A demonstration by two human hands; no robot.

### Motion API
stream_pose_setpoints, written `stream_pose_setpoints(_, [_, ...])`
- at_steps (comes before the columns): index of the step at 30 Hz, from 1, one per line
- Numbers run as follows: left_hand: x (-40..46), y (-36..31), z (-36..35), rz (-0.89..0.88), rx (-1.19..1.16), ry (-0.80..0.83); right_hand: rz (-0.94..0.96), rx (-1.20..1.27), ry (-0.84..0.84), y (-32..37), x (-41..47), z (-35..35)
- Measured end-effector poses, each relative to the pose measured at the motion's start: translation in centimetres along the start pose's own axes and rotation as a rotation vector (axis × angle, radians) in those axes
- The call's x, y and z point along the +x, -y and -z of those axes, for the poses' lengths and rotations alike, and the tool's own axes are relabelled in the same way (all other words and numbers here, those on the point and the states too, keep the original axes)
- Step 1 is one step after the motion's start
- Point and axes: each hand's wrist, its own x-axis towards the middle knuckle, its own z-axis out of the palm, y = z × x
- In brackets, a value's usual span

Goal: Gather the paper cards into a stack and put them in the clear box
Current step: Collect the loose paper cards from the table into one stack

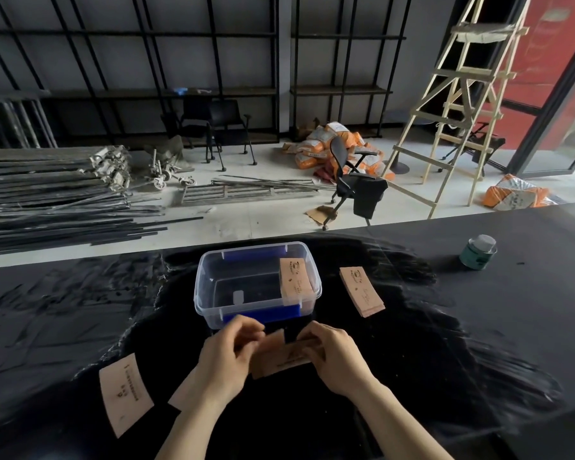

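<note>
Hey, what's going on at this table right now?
A person is gathering tan paper cards at a black table. The left hand and right hand together hold a small batch of cards just in front of a clear plastic box with blue latches. One stack of cards already sits inside the box at its right end. Another stack lies right of the box, and a loose card lies at the lower left.

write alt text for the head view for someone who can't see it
Two bare hands, left hand and right hand, hold a bunch of tan paper cards over a black table, just in front of a clear plastic box with blue clips. One card stack sits inside the box; another stack lies to its right, and a loose card lies at the left.
</note>
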Motion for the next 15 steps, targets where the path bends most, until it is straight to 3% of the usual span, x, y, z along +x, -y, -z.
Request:
stream_pose_setpoints(5, [-0.4,-0.8,-2.0,-0.055,-0.047,0.134,0.041,-0.032,-0.026,0.4,0.0,-0.7])
stream_pose_setpoints(8, [-0.5,-0.5,-1.4,-0.060,-0.056,-0.053,0.040,-0.039,-0.033,0.4,0.0,-0.5])
stream_pose_setpoints(11, [-0.9,0.9,0.7,0.089,0.156,-0.233,0.015,-0.033,-0.059,0.4,0.1,-0.4])
stream_pose_setpoints(15, [-1.4,3.0,2.7,0.262,0.639,-0.053,0.003,-0.027,-0.049,0.9,0.3,-0.6])
